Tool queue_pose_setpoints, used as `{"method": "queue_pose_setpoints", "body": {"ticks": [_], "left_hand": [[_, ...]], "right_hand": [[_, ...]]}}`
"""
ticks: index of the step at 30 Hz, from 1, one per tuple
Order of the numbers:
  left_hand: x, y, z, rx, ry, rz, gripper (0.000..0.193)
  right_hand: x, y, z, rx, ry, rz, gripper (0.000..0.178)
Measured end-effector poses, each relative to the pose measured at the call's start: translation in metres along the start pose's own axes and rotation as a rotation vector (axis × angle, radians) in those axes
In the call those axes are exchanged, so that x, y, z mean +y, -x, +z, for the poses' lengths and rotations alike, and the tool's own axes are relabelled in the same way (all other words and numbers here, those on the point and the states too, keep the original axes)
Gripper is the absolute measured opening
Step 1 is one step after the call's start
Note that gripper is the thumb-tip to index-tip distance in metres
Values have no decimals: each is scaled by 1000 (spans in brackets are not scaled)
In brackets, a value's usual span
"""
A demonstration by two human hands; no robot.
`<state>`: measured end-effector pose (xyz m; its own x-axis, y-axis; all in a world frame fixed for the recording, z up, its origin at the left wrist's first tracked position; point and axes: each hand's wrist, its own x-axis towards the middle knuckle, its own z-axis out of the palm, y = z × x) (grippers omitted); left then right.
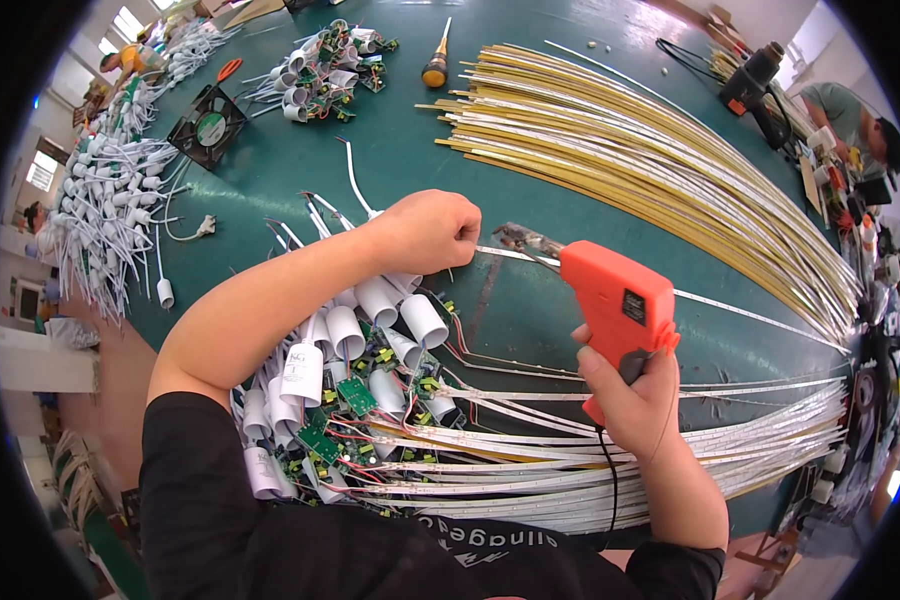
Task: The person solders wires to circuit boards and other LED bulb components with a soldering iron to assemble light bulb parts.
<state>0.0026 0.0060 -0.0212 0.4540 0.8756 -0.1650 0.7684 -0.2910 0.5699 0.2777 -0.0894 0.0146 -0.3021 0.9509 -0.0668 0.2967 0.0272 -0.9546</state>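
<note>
My right hand (635, 395) is wrapped round the grip of an orange soldering gun (618, 290), its black cord hanging down. The gun's nozzle points left toward my left hand (430, 232), which is closed with the fingers pinched. From those fingertips a narrow white LED strip (725, 302) runs off to the right, passing under the gun. Whether the tip touches the strip, I cannot tell. Below my left forearm lies a heap of white plastic lamp caps (344, 333) with green circuit boards (357, 396) and thin red wires joined to several strips (530, 452).
A bundle of yellow and white strips (610, 130) lies across the far side of the green table (270, 180). Beyond my hands are a screwdriver (436, 65), a black fan (208, 127), a board pile (335, 75) and corded white caps (110, 200). Another person (855, 125) sits at right.
</note>
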Motion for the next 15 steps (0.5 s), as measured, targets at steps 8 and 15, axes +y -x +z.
{"method": "queue_pose_setpoints", "body": {"ticks": [8,15], "left_hand": [[2,1,-2,-23,6,-56,10],[3,0,-1,-23,17,-44,8]], "right_hand": [[-5,7,-5,50,-236,4,33],[-4,10,-10,17,-253,36,41]]}}
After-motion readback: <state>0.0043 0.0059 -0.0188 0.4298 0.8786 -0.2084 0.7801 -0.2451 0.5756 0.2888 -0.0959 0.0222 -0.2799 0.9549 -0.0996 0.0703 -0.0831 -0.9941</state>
